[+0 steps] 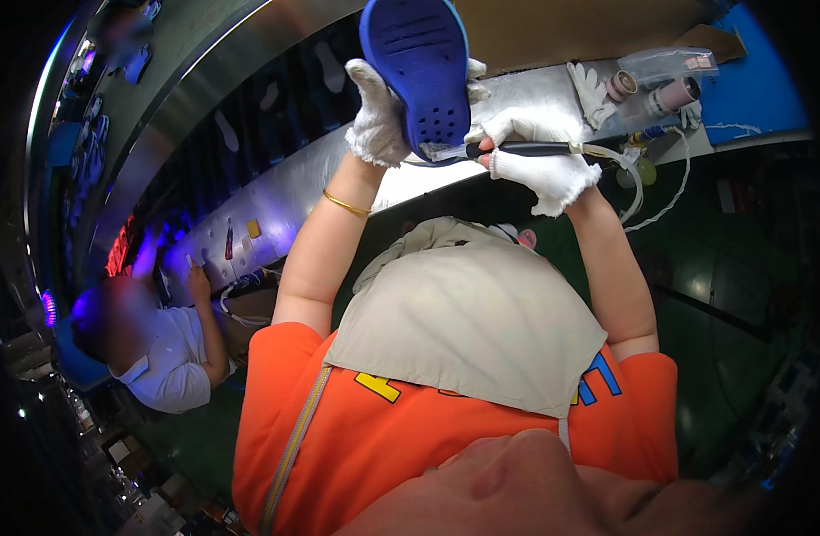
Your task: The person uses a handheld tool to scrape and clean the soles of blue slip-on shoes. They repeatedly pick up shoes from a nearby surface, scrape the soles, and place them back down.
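Note:
My left hand (380, 121), in a white glove with the thumb on one side and fingertips at the other, grips a blue shoe sole (417, 67) from behind. The sole is tilted up over the bench, its grooved, perforated face toward me. In my right hand (546, 177), also gloved in white with bare fingertips, is a black-handled brush (535, 149) with a clear hose (631, 170) running off its rear end. The brush's pale tip touches the sole's lower edge, near the small holes.
A metal workbench (325, 170) runs behind my hands. At its right lie a spare white glove (589, 93), a plastic bag (665, 64) and a pinkish cylinder (676, 95). Dark soles fill the line beyond. A co-worker (173, 353) sits at the left.

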Tool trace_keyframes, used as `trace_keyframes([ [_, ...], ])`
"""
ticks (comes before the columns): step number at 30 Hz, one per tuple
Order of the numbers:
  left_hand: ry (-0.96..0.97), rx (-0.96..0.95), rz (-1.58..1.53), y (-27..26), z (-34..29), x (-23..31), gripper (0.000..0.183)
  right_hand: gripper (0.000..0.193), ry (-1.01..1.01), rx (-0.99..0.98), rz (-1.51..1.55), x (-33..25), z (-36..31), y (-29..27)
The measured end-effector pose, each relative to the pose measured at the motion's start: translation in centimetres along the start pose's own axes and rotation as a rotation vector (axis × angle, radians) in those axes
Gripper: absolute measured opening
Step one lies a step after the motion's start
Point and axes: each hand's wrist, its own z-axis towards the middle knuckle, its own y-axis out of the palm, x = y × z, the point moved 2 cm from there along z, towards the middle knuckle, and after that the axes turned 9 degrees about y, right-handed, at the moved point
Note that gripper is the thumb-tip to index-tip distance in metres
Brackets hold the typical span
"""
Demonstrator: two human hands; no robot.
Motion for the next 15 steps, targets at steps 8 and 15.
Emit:
trace_keyframes([
  [8,-0.118,-0.054,0.159,-0.3,0.7,0.1,0.107,0.013,0.000,-0.157,0.189,0.5,0.5,-1.6],
  [15,-0.313,0.136,0.449,-0.5,1.1,0.7,0.095,0.012,-0.302,-0.026,-0.201,-0.3,0.8,0.4],
])
